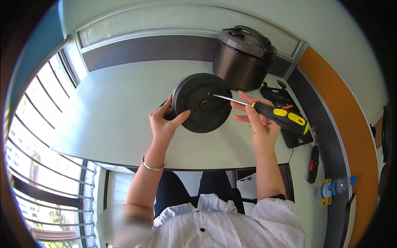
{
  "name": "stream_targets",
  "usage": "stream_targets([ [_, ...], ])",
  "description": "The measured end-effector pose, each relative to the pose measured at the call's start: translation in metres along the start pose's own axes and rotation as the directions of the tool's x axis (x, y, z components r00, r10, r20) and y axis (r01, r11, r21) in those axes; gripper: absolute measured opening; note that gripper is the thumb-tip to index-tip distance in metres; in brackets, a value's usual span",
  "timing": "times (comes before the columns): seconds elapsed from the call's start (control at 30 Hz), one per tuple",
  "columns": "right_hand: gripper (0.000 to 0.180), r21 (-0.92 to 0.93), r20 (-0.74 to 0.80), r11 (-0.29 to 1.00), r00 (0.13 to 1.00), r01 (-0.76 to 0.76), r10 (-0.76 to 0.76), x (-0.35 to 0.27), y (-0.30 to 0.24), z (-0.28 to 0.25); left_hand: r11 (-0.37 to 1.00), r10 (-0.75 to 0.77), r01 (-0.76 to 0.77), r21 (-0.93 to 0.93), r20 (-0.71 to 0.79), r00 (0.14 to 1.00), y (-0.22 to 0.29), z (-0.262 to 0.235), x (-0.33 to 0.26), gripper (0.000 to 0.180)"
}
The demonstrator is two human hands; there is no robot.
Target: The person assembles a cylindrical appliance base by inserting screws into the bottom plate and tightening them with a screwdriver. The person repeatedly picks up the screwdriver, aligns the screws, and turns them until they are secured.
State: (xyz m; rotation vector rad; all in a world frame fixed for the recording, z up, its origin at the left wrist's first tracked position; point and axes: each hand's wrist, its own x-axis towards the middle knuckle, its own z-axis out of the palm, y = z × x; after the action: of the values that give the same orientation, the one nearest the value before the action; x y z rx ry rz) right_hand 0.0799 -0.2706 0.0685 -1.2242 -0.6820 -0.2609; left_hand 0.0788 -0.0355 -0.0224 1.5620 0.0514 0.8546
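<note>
- Our left hand (164,120) is wrapped around the left edge of a round dark appliance (201,102) that lies on its side on the bench (120,107), its flat black underside turned up toward us. The thumb presses on that underside and the fingers curl behind the rim, so the hand is partly closed on it.
- Our right hand (257,118) is closed around the black and yellow handle of a screwdriver (264,109). The handle sticks out past the hand to the right, and the thin metal shaft runs left from the fingers.
- The tip of the shaft touches the underside just above and to the right of the central hub (205,104), between our two hands.
- A dark cooker pot with a lid and a carrying handle (243,56) stands upright beyond our right hand, its base just behind the appliance; we cannot tell whether the two touch.
- A black tool tray (285,107) lies under and to the right of our right hand, partly hidden by the screwdriver handle.
- Nearer to us and further right of that hand lie a second screwdriver (313,164) with a dark handle and a plastic water bottle (336,186) on its side.
- A thin bracelet (152,166) sits on our left wrist.
</note>
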Motion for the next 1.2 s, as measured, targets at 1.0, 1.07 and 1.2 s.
stream_targets([
  [1.0,0.013,-0.071,-0.052,0.997,0.998,0.02,-0.024,-0.011,0.006,0.013,0.998,0.033,-0.035,0.06,0.034,0.999,0.001,0.0,0.0,0.071],
  [1.07,0.015,-0.159,-0.054,0.985,0.995,0.069,-0.079,-0.012,0.009,0.012,0.995,0.054,-0.058,0.082,0.048,0.997,-0.002,-0.001,0.001,0.071],
  [1.2,0.012,-0.41,-0.064,0.898,0.978,0.158,-0.201,-0.009,0.013,0.012,0.998,0.051,-0.052,0.038,0.025,0.998,-0.003,0.0,0.001,0.072],
])
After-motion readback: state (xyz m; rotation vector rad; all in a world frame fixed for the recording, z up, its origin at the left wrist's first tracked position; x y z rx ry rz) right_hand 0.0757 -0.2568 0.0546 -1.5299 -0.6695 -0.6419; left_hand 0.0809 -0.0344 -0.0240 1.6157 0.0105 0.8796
